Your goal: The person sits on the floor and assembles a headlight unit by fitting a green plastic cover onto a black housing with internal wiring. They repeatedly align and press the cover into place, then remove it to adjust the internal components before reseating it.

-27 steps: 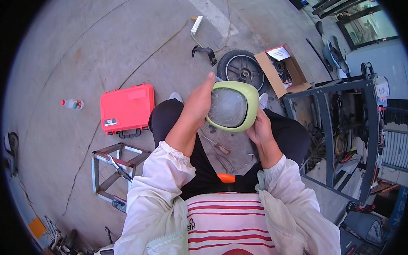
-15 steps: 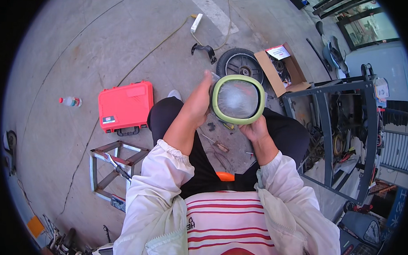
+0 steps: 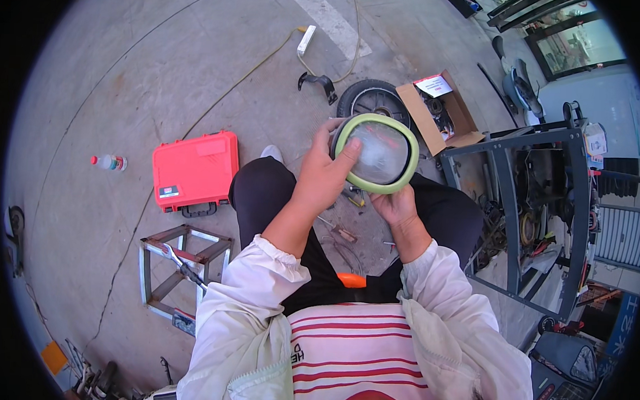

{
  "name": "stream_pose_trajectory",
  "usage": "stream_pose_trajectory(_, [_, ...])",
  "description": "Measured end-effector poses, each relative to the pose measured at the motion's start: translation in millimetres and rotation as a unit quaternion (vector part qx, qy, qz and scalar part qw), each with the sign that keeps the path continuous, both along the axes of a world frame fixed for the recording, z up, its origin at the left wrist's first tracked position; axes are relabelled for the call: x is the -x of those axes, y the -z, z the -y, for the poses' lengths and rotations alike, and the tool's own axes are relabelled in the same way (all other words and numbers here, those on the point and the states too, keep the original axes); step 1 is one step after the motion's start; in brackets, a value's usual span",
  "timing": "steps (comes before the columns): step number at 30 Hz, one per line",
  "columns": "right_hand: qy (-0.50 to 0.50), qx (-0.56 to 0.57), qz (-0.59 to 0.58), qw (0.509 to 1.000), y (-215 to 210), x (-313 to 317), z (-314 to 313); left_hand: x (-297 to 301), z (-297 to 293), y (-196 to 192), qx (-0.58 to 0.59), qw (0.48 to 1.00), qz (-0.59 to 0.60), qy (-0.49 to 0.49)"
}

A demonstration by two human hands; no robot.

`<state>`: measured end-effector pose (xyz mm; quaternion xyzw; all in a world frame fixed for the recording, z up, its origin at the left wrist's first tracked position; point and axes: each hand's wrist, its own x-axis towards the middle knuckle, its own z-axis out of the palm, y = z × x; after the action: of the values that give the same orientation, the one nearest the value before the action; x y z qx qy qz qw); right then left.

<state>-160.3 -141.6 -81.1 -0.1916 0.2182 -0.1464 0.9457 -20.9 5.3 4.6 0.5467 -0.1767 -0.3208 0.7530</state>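
Steadiness probably explains the two-handed hold: the left hand (image 3: 328, 173), partly closed, grips the left side of a rounded, lime-green-rimmed, clear-faced housing (image 3: 380, 157), thumb laid over its face. The right hand (image 3: 397, 205), fingers partly hidden, curls under its lower rim, so it lies between both hands.

Rounded green-rimmed unit (image 3: 379, 157), cloudy translucent face turned upward, held aloft.

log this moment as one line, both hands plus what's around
left hand: grips green-rimmed part, thumb over its front | right hand: at its lower edge | nearby: wheel, open box, red case
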Motion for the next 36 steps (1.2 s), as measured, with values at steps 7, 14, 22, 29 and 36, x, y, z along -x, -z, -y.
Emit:
stream_pose_trajectory(7, [-0.09,0.108,-0.007,0.99,-30,9,-18,-7,0,-1,0.053,0.988,-0.124,-0.074])
stream_pose_trajectory(14, [-0.055,0.706,-0.279,0.648,-86,35,-24,-17,-16,8,0.067,0.951,-0.298,-0.044])
stream_pose_trajectory(22, [-0.065,0.811,-0.159,0.56,-142,1,-45,8,-11,3,0.049,0.963,-0.264,0.012])
stream_pose_trajectory(29, [-0.051,0.803,-0.135,0.579,-134,18,-54,29,-21,-7,0.037,0.959,-0.279,0.026])
stream_pose_trajectory(36, [-0.003,0.817,-0.121,0.563,-121,27,-64,35,-29,1,0.064,0.952,-0.297,0.043])
